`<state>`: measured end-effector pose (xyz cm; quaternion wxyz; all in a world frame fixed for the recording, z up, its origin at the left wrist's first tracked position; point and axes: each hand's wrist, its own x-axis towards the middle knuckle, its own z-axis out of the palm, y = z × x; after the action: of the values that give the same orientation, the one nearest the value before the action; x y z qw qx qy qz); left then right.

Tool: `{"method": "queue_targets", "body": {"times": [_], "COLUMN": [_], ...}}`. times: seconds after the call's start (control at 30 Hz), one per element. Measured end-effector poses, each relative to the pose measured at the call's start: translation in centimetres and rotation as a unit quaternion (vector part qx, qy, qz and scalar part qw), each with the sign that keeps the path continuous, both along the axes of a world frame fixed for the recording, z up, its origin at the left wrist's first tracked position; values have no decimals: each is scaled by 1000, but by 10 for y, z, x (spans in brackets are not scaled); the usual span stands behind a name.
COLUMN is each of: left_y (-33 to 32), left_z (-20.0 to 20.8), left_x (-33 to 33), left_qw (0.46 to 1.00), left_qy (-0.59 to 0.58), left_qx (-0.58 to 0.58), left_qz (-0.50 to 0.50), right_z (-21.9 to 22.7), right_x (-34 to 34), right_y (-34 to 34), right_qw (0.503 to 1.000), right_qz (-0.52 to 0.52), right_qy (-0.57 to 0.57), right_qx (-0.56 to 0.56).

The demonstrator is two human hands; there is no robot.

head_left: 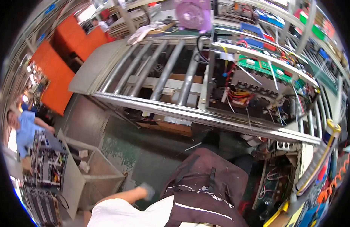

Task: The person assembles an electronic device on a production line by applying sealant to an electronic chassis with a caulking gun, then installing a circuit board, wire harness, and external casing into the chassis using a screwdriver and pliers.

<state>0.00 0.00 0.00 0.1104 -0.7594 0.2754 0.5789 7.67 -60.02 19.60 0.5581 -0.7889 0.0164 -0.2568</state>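
Observation:
My left forearm reaches out from a white sleeve at the lower edge. At its end, my left hand (146,191) is a grey, motion-smeared shape, perhaps gloved, low over the floor beside my dark apron (205,181). Its fingers cannot be made out, and nothing shows in it. I do not make out my right hand. Ahead on the right, an open metal-framed electrical unit (239,102) stands on a roller conveyor (159,75). It carries a green circuit board (264,68), bundled wires and several loose white cable ties. Neither hand touches it.
A purple fan (192,15) stands behind the conveyor. Orange panels (55,75) rise at left. Below them, a person in blue (25,128) is near another open unit (50,162) and a grey bin (101,166). A grey-and-yellow cylinder (318,159) and orange coiled hose (332,187) stand at right.

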Motion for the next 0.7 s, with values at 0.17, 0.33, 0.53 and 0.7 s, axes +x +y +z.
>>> {"method": "queue_targets", "body": {"times": [0.17,0.33,0.53,0.7], "left_y": [-86,-171,-218,-309], "left_z": [121,142,169,183], "left_x": [170,202,193,186], "left_qw": [849,768,581,262], "left_qy": [-302,35,249,520], "left_qx": [-393,-587,-655,-589], "left_qz": [183,255,414,560], "right_z": [-7,14,8,-3], "right_x": [-17,-6,-5,-32], "right_y": [62,119,151,152], "right_qw": [981,931,900,884], "right_qz": [-33,26,69,-93], "right_qy": [81,-53,8,18], "right_qx": [-171,-360,-430,-458]}}
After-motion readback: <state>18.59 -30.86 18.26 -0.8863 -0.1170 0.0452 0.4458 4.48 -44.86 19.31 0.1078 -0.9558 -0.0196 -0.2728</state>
